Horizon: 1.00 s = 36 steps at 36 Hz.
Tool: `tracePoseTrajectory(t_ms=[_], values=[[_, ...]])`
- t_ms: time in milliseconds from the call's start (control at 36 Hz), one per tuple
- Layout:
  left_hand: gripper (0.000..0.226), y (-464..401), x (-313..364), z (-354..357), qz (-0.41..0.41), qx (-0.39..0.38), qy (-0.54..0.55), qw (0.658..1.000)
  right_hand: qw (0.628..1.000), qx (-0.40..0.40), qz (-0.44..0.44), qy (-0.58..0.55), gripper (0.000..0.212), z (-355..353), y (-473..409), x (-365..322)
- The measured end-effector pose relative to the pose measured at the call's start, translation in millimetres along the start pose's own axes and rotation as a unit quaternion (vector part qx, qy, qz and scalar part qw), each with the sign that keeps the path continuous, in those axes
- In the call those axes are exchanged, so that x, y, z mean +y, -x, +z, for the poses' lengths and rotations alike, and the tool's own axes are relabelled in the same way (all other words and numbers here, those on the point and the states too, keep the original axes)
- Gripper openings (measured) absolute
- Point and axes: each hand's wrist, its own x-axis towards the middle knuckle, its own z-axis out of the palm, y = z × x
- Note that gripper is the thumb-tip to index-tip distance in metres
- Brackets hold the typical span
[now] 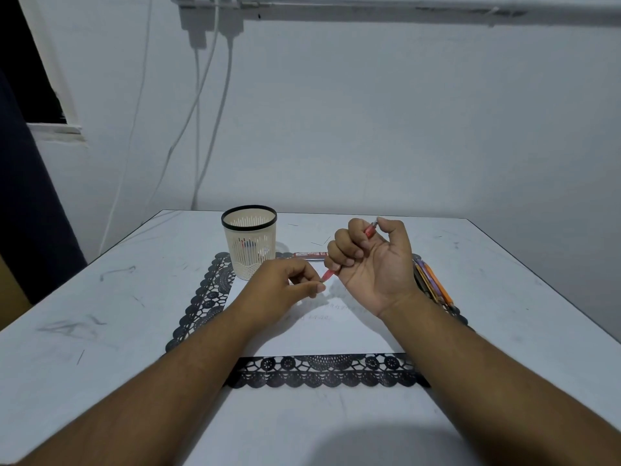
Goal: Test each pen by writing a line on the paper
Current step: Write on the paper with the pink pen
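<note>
My right hand (373, 260) is raised palm-up above the paper, fingers curled around a red pen (370, 229); the thumb rests on its top end and its tip points down-left. My left hand (285, 284) pinches that tip end with thumb and forefinger. Below both hands lies the white paper (322, 334) with a few faint scribbled lines. A group of pens (433, 284), orange, purple and dark, lies to the right of the paper, partly hidden by my right wrist. Another red pen (309, 254) lies at the far edge of the paper.
A cream mesh pen cup (249, 243) with a black rim stands at the far left corner of the paper and holds several pens. The paper lies on a black lace placemat (322, 369) on a white table (100, 331). The wall stands close behind the table.
</note>
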Motion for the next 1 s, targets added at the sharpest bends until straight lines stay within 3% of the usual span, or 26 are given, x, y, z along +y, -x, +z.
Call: tracePoseTrajectory(t_ms=[417,750,1000], values=[[0.011,2.8,3.7,1.1,-0.005,-0.01,0.027,1.0,1.0,-0.007,0.016,0.016,0.038,-2.1,0.2,-3.7],[0.017,-1.2,-3.3,-0.3,-0.016,0.054,-0.017,0.998,0.995,0.095,0.013,0.002,0.044,4.2,-2.8,-2.7],[0.016,-1.6,-0.9,1.5,0.016,0.046,-0.041,0.998,0.995,0.094,-0.009,-0.038,0.033,6.1,-1.8,-1.3]])
